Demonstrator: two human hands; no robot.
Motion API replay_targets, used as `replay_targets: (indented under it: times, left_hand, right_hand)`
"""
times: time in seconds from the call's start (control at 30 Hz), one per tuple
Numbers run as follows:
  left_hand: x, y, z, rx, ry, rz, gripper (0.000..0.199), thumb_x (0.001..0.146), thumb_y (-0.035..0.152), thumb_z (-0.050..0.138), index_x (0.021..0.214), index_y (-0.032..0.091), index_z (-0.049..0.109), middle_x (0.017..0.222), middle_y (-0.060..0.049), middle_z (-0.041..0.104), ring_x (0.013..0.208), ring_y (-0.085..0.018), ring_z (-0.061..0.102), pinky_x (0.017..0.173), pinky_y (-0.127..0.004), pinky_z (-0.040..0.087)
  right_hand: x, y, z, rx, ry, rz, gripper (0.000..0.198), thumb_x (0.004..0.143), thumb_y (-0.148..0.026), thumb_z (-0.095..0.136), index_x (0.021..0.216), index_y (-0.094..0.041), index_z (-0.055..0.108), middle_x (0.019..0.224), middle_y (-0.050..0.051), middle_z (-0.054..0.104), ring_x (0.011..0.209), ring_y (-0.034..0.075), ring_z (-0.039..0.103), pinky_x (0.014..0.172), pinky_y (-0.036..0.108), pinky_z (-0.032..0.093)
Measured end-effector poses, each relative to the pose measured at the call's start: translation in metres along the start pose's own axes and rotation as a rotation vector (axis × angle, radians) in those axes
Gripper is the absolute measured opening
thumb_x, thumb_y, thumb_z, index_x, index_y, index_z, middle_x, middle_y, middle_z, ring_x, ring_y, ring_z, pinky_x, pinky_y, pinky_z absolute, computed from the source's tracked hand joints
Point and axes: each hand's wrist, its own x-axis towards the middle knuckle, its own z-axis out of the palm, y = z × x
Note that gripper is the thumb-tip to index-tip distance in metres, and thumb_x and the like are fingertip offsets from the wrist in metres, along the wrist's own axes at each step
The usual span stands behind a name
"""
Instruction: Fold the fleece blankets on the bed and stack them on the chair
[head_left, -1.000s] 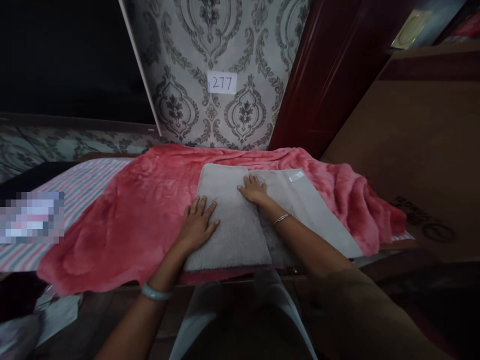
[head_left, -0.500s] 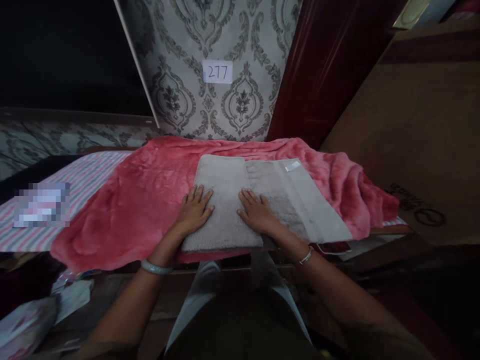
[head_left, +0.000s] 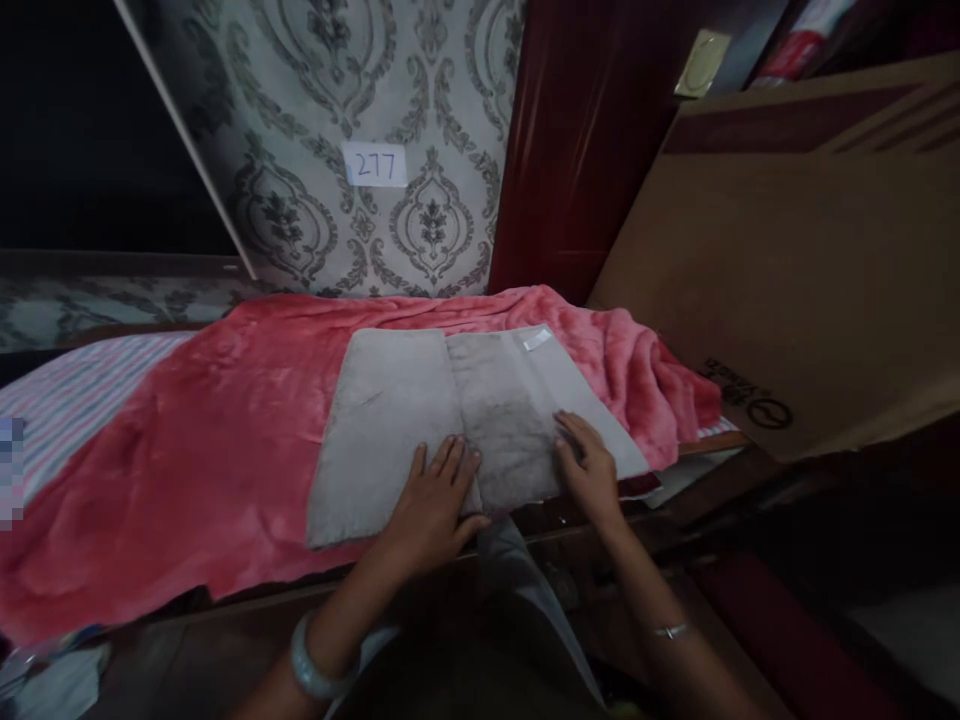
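Observation:
A grey plush cloth (head_left: 382, 410), possibly a small mat or cover, lies on a pink fleece blanket (head_left: 240, 450). Its left part is folded over with the fold's edge running down the middle, and a small white tag (head_left: 537, 340) sits at the upper right. My left hand (head_left: 435, 505) rests on the folded part near its front edge, fingers stretched out and thumb apart. Over the paler right strip of the cloth is my right hand (head_left: 592, 472), with fingers slightly bent and parted and nothing visibly gripped.
Striped cloth (head_left: 112, 385) shows under the blanket at left. A dark screen (head_left: 97, 140) stands behind it. At right leans a large cardboard box (head_left: 787, 270), beside a dark red panel (head_left: 562, 150). A paper marked 277 (head_left: 375, 164) is on the patterned wall.
My view has turned rightward. My left hand has slid to the fold's edge near the front, and my right hand has gone from the folded part to the cloth's right strip.

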Motion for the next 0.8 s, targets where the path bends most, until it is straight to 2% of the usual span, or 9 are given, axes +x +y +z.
replay_targets:
  times: [0.07, 0.13, 0.23, 0.3, 0.43, 0.53, 0.63, 0.73, 0.8]
  left_hand:
    - [0.003, 0.002, 0.004, 0.024, 0.015, 0.003, 0.083, 0.087, 0.043, 0.065, 0.157, 0.014, 0.031, 0.164, -0.021, 0.027, 0.153, -0.036, 0.022, 0.122, -0.063, 0.019]
    - [0.007, 0.005, 0.009, 0.073, 0.039, -0.019, 0.081, 0.084, 0.031, 0.067, 0.155, 0.012, 0.034, 0.163, -0.023, 0.028, 0.152, -0.037, 0.024, 0.122, -0.062, 0.022]
    - [0.012, 0.012, 0.018, 0.158, 0.074, -0.076, 0.070, 0.082, 0.014, 0.059, 0.151, 0.010, 0.043, 0.160, -0.025, 0.033, 0.150, -0.040, 0.029, 0.120, -0.062, 0.027]
    - [0.013, 0.015, 0.022, 0.204, 0.099, -0.096, 0.066, 0.083, 0.010, 0.054, 0.148, 0.010, 0.047, 0.157, -0.027, 0.037, 0.148, -0.040, 0.033, 0.118, -0.062, 0.030]
    - [0.010, 0.016, 0.025, 0.236, 0.149, -0.067, 0.071, 0.079, 0.012, 0.058, 0.149, 0.012, 0.047, 0.158, -0.026, 0.037, 0.147, -0.042, 0.034, 0.118, -0.060, 0.032]
    - [0.009, 0.013, 0.026, 0.233, 0.186, -0.023, 0.077, 0.077, 0.011, 0.060, 0.151, 0.021, 0.045, 0.159, -0.020, 0.038, 0.148, -0.043, 0.032, 0.117, -0.063, 0.032]
    - [0.010, 0.011, 0.031, 0.230, 0.218, -0.006, 0.080, 0.078, 0.007, 0.058, 0.153, 0.028, 0.041, 0.161, -0.017, 0.037, 0.149, -0.043, 0.028, 0.116, -0.065, 0.032]
    - [0.012, 0.010, 0.038, 0.218, 0.223, 0.012, 0.079, 0.081, 0.003, 0.052, 0.154, 0.028, 0.039, 0.160, -0.016, 0.038, 0.150, -0.041, 0.028, 0.115, -0.066, 0.033]
    - [0.012, 0.013, 0.040, 0.191, 0.203, 0.034, 0.078, 0.081, -0.001, 0.049, 0.154, 0.027, 0.040, 0.160, -0.014, 0.039, 0.150, -0.040, 0.028, 0.115, -0.066, 0.035]
  right_hand:
    - [-0.011, 0.022, -0.022, -0.105, 0.154, 0.067, 0.045, 0.091, -0.045, 0.049, 0.121, -0.020, 0.070, 0.126, 0.014, 0.069, 0.124, 0.028, 0.058, 0.110, 0.055, 0.042]
    - [-0.018, 0.042, -0.037, -0.176, 0.224, 0.135, 0.049, 0.088, -0.047, 0.048, 0.122, -0.017, 0.069, 0.125, 0.015, 0.069, 0.121, 0.030, 0.059, 0.107, 0.056, 0.043]
    - [-0.021, 0.064, -0.051, -0.222, 0.213, 0.229, 0.058, 0.083, -0.050, 0.048, 0.126, -0.014, 0.066, 0.125, 0.017, 0.068, 0.116, 0.031, 0.060, 0.103, 0.054, 0.045]
    - [-0.019, 0.073, -0.058, -0.230, 0.185, 0.304, 0.062, 0.081, -0.053, 0.048, 0.127, -0.015, 0.066, 0.121, 0.017, 0.070, 0.109, 0.031, 0.062, 0.098, 0.051, 0.048]
    - [-0.014, 0.080, -0.067, -0.195, 0.162, 0.445, 0.066, 0.078, -0.059, 0.047, 0.122, -0.015, 0.069, 0.104, 0.014, 0.074, 0.086, 0.027, 0.065, 0.083, 0.043, 0.053]
    - [-0.014, 0.082, -0.070, -0.155, 0.155, 0.486, 0.068, 0.073, -0.062, 0.049, 0.116, -0.014, 0.071, 0.096, 0.013, 0.074, 0.078, 0.026, 0.064, 0.076, 0.041, 0.053]
    - [-0.016, 0.086, -0.069, -0.101, 0.155, 0.506, 0.067, 0.071, -0.063, 0.051, 0.113, -0.015, 0.070, 0.089, 0.011, 0.073, 0.074, 0.025, 0.063, 0.072, 0.040, 0.053]
    - [-0.018, 0.088, -0.069, -0.064, 0.171, 0.500, 0.061, 0.075, -0.060, 0.051, 0.114, -0.016, 0.069, 0.079, 0.006, 0.070, 0.067, 0.023, 0.062, 0.068, 0.038, 0.052]
    - [-0.017, 0.085, -0.070, -0.106, 0.201, 0.461, 0.056, 0.077, -0.055, 0.051, 0.112, -0.015, 0.068, 0.077, 0.007, 0.069, 0.069, 0.024, 0.062, 0.071, 0.041, 0.052]
